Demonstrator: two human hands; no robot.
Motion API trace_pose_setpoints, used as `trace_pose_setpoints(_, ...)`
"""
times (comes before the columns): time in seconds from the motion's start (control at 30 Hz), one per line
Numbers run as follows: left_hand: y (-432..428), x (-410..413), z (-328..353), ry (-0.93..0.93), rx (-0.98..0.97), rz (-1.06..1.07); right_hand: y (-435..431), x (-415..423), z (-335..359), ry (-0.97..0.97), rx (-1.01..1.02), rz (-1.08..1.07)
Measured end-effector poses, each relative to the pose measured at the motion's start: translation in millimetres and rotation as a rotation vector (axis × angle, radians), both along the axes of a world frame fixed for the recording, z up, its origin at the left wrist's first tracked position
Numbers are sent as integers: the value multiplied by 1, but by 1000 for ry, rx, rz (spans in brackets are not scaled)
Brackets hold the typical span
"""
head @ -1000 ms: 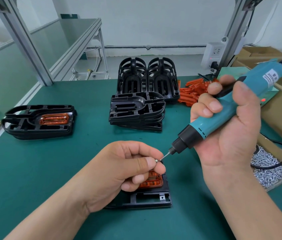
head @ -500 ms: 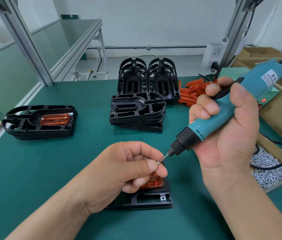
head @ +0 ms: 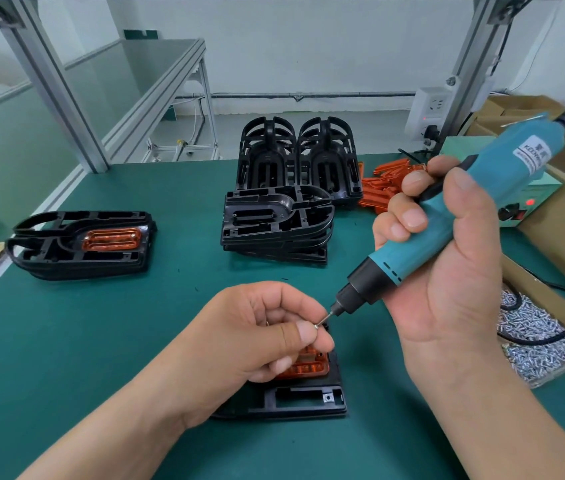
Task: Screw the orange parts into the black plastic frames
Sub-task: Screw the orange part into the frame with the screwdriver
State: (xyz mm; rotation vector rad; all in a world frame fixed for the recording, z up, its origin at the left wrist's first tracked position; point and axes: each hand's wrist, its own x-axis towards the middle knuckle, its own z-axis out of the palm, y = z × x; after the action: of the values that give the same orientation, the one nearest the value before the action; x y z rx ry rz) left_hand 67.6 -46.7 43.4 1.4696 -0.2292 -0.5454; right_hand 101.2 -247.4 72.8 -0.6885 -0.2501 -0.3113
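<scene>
My left hand point(head: 257, 337) pinches a small screw point(head: 316, 326) between thumb and forefinger. The screw meets the bit tip of a teal electric screwdriver point(head: 426, 233), which my right hand point(head: 447, 271) grips at a slant. Under my left hand lies a black plastic frame point(head: 305, 400) with an orange part point(head: 309, 367) seated in it, mostly hidden by my fingers.
A frame with an orange part fitted point(head: 80, 242) lies at the left. A flat stack of black frames point(head: 277, 225) and upright frames point(head: 298, 157) stand at the middle back. Loose orange parts point(head: 383, 187) lie behind my right hand. A box of screws point(head: 534, 337) sits at the right.
The screwdriver has shifted slightly left and down, its bit staying at the screw in my left fingers. My left hand has barely moved.
</scene>
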Motion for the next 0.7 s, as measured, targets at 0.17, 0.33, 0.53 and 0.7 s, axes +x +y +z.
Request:
trace_pose_setpoints(0.17, -2, -1, 0, -38, 59, 7, 0, 3, -3, 20, -2, 1)
trace_pose_setpoints(0.33, -3, -2, -1, -48, 90, 15, -1, 5, -6, 58, 22, 4)
trace_pose_setpoints(0.53, 1, 1, 1, -90, 146, 2, -2, 6, -9, 93, 46, 1)
trace_pose_setpoints(0.7, 16, 6, 1, -400, 470, 250, -7, 9, -9, 79, -6, 19)
